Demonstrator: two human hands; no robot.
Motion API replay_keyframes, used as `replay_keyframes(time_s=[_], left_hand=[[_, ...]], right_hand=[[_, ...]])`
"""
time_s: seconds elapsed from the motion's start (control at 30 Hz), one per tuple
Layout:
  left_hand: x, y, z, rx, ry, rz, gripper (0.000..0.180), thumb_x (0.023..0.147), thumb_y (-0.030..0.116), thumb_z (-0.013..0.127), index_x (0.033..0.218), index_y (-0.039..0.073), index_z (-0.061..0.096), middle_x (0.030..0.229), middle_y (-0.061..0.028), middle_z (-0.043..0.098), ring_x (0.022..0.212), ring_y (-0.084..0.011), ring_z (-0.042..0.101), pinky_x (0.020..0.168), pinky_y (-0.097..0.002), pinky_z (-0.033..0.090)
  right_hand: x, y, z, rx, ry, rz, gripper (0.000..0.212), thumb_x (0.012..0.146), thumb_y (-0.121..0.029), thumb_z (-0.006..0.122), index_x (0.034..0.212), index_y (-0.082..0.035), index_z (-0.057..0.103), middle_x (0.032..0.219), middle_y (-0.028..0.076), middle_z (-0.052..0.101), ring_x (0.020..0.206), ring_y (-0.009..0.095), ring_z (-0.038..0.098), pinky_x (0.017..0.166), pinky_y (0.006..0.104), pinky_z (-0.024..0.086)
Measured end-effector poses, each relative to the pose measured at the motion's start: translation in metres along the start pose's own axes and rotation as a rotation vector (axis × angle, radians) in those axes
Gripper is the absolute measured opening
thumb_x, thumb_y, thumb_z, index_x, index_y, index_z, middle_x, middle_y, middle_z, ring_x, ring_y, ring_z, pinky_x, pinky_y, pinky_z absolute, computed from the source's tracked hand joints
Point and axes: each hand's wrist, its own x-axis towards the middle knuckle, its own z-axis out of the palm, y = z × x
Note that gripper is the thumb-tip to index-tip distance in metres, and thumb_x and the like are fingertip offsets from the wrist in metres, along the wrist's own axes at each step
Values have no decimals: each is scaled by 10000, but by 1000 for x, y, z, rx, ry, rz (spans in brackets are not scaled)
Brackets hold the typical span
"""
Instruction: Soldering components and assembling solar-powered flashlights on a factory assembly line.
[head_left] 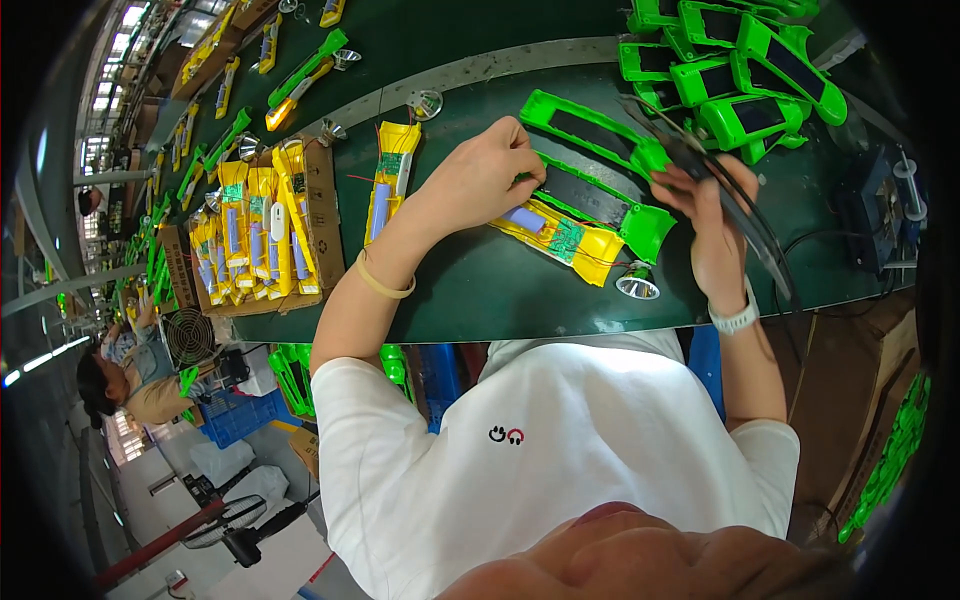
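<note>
My left hand (492, 175) is closed in a pinch at the left end of a green plastic housing (648, 232) with a dark panel; what its fingertips hold is too small to tell. Against that housing's near side lies a yellow holder (598, 262) with a purple battery, a green circuit board and thin wires. A silvery lamp reflector (638, 288) sits by its right end. My right hand (715, 205) is closed around a dark slender tool (768, 250) with black cable, its kind blurred. Beyond, a second green housing (545, 107) reaches toward the right fingers.
On the left stands a cardboard box (322, 220) full of yellow battery holders. Another yellow holder (395, 170) lies beside it. Several green housings (755, 115) are piled at the far right. A blue bench device (868, 215) with cables stands at the table's right edge.
</note>
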Motion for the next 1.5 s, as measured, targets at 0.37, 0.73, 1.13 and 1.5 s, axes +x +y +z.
replay_keyframes(time_s=[0.37, 0.73, 1.13, 1.5], left_hand=[[16, 2, -13, 36, 77, -51, 112, 706, 136, 681, 799, 74, 673, 804, -70, 517, 772, -219, 550, 667, -308, 468], [-21, 17, -16, -154, -226, 193, 391, 614, 165, 743, 910, 62, 509, 1149, -172, 499, 1065, -343, 480, 918, -404, 368], [58, -118, -114, 38, 251, -250, 496, 668, 202, 720, 1000, 33, 393, 908, -129, 535, 851, -249, 542, 783, -321, 433], [119, -267, -170, -313, 181, -726, 791, 631, 435, 758, 1197, -5, 423, 1150, -138, 503, 1069, -238, 505, 890, -369, 424]], right_hand=[[-19, 10, -15, -9, 51, -23, 322, 943, -232, 428, 1146, -20, 296, 1104, 202, 528, 1001, 275, 577, 834, 338, 477], [-22, 11, -20, 107, 11, 32, 326, 952, -222, 394, 1182, -36, 257, 1120, 222, 500, 1012, 327, 566, 848, 402, 484], [-16, 8, -16, 6, -11, 84, 359, 944, -303, 399, 1144, -42, 255, 1136, 227, 484, 1010, 326, 565, 843, 420, 480], [-20, 14, -17, -40, 78, 97, 500, 880, -416, 495, 1123, -43, 269, 1123, 182, 441, 943, 340, 590, 777, 435, 506]])
